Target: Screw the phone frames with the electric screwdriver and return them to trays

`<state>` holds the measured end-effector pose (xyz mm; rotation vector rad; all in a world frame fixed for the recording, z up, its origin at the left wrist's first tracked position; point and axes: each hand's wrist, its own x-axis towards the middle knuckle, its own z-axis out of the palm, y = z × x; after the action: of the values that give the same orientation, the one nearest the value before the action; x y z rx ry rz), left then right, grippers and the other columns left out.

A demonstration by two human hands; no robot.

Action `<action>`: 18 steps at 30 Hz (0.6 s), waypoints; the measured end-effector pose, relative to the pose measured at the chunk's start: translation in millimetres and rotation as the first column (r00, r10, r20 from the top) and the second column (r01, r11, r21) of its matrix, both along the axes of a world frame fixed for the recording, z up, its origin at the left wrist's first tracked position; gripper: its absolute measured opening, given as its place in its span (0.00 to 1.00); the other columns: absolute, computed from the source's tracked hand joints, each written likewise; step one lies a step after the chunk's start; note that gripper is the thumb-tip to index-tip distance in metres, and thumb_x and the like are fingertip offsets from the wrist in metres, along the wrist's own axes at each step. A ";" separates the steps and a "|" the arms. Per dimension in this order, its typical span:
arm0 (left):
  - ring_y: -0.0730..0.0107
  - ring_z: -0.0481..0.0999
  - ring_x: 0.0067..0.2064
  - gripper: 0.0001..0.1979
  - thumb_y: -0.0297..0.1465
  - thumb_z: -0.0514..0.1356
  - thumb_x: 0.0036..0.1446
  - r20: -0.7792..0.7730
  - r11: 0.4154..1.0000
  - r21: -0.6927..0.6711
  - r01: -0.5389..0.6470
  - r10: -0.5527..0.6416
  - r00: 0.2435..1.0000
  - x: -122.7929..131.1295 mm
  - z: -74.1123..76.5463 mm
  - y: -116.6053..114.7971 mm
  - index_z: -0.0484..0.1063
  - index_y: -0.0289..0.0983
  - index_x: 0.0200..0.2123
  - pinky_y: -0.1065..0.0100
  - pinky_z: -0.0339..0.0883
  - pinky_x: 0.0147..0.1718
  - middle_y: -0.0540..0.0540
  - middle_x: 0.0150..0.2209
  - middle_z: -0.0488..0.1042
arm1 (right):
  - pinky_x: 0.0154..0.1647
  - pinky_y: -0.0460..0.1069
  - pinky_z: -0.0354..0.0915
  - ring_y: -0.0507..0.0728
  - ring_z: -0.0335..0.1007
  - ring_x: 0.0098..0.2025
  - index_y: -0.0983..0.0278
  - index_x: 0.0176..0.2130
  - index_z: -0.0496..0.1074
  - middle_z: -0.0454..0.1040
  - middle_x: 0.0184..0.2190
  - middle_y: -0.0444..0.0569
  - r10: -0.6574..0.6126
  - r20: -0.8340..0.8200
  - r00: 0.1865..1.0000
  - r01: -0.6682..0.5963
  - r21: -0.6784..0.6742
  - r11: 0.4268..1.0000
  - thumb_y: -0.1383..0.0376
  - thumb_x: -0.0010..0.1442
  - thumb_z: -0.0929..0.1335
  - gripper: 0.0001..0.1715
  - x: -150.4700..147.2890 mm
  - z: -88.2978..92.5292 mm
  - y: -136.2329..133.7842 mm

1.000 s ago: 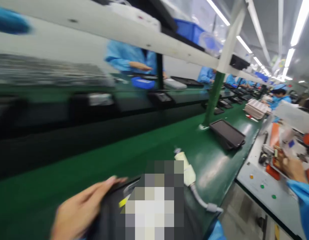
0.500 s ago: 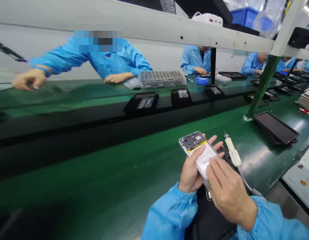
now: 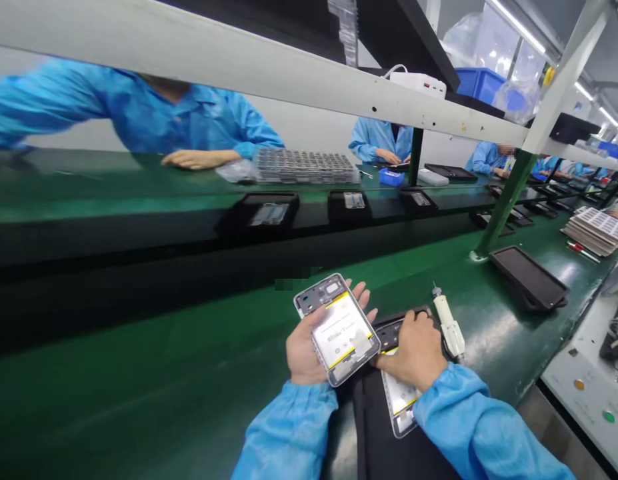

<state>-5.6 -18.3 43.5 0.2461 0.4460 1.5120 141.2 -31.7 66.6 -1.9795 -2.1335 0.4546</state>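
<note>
My left hand [image 3: 305, 347] holds an open phone body [image 3: 337, 328] with its white battery facing up, just above the green bench. My right hand [image 3: 413, 350] rests palm down on a second open phone [image 3: 399, 397] that lies in a black tray [image 3: 389, 427] at the bench's near edge; its fingers curl over the phone's upper end. A white electric screwdriver [image 3: 449, 327] with a cable lies just right of my right hand.
A dark conveyor belt [image 3: 139, 267] runs across the bench and carries black holders with phones [image 3: 269, 215]. Other people in blue coats work on the far side, beside a tray of small parts [image 3: 303, 167]. Black trays [image 3: 529, 279] and stacked white sheets [image 3: 596, 228] lie to the right.
My right hand left the phone in my left hand and dropped onto the second phone in the tray. My left hand carried its phone a little to the left.
</note>
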 end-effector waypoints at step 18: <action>0.62 0.77 0.48 0.36 0.41 0.56 0.59 0.148 0.990 0.117 0.076 -0.094 0.985 -1.9 -22.5 6.8 0.46 0.44 0.67 0.61 0.74 0.45 0.45 0.56 0.67 | 0.47 0.53 0.67 0.58 0.69 0.43 0.61 0.44 0.70 0.66 0.42 0.51 0.049 -0.496 0.867 0.146 0.347 0.926 0.58 0.42 0.71 0.27 86.4 46.7 -24.5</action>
<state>-7.4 -11.6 21.0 0.2312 0.2266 1.4615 227.7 -56.2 113.3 -1.4968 -1.6877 0.4475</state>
